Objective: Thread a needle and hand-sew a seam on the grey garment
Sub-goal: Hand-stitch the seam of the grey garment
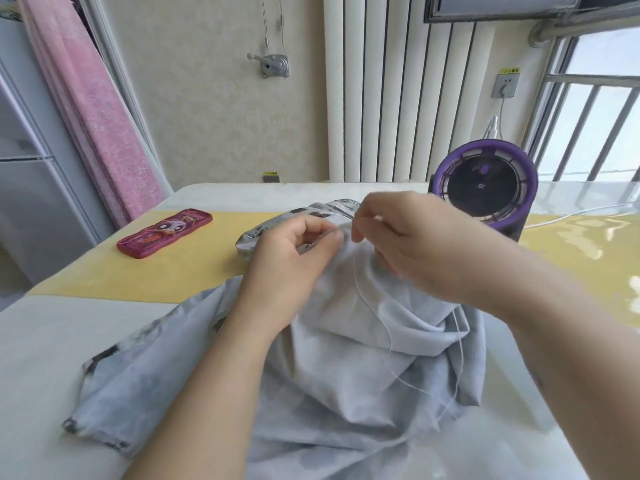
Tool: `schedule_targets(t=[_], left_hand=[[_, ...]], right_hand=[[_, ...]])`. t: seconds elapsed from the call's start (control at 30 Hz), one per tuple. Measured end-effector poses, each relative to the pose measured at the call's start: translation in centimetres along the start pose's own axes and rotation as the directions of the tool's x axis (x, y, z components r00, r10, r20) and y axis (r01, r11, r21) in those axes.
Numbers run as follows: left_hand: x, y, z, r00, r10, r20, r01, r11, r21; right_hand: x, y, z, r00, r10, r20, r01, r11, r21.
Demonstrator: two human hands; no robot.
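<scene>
Grey garment [346, 368] lengthwise near to far, left fingers [327, 237] tight on its fold, right fingers [363, 227] tight on thread [356, 275].

No legible text anywhere.
- Yellow sticker [508, 70] above wall socket [505, 86]: dark chars, too blurred to read.
- Sm. yellow/black tag [271, 173] low on wall: marks, unreadable.
- Red case [165, 232] on table: cartoon face, no lettering made out.
- Purple fan [485, 185], hub: tiny pale mark, illegible.
</scene>
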State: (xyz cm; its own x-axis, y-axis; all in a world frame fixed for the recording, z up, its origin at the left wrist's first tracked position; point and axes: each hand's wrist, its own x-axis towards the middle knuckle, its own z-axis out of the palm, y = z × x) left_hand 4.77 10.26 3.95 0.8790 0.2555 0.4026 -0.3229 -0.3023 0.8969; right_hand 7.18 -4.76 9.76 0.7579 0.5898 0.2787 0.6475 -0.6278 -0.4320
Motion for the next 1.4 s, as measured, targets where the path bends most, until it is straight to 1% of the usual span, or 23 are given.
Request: schedule_targets(t=[0.07,0.17,0.37,0.67,1.1,1.23,1.4], left_hand=[[-0.11,-0.11,-0.02,0.999,-0.049,-0.008,0.049,0.998,-0.041],[-0.13,-0.28,-0.04,0.994,-0.108,-0.010,0.107,0.991,-0.084],[-0.12,-0.35,-0.03,0.991,-0.133,-0.008,0.132,0.984,-0.116],[-0.03,-0.56,0.06,0.992,-0.121,-0.024,0.117,0.987,-0.110],[-0.09,-0.36,0.09,0.996,-0.070,-0.049,0.067,0.996,-0.058],[-0.23,-0.26,0.08,0.998,-0.052,-0.040,0.052,0.999,-0.010],[-0.25,-0.34,0.10,0.997,-0.073,-0.021,0.073,0.997,0.036]], right_hand=[[-0.06,0.03,0.67,0.998,0.040,0.056,-0.036,0.997,-0.070],[-0.40,0.15,0.66,0.995,0.082,0.061,-0.073,0.988,-0.138],[-0.81,0.11,0.35,0.990,0.121,0.073,-0.101,0.969,-0.226],[-0.51,0.55,0.35,0.991,0.120,0.061,-0.104,0.970,-0.219],[-0.33,0.88,0.37,0.987,0.134,0.090,-0.113,0.971,-0.212],[-0.33,0.86,0.37,0.987,0.133,0.085,-0.113,0.972,-0.208],[-0.33,0.86,0.30,0.988,0.132,0.082,-0.113,0.973,-0.200]])
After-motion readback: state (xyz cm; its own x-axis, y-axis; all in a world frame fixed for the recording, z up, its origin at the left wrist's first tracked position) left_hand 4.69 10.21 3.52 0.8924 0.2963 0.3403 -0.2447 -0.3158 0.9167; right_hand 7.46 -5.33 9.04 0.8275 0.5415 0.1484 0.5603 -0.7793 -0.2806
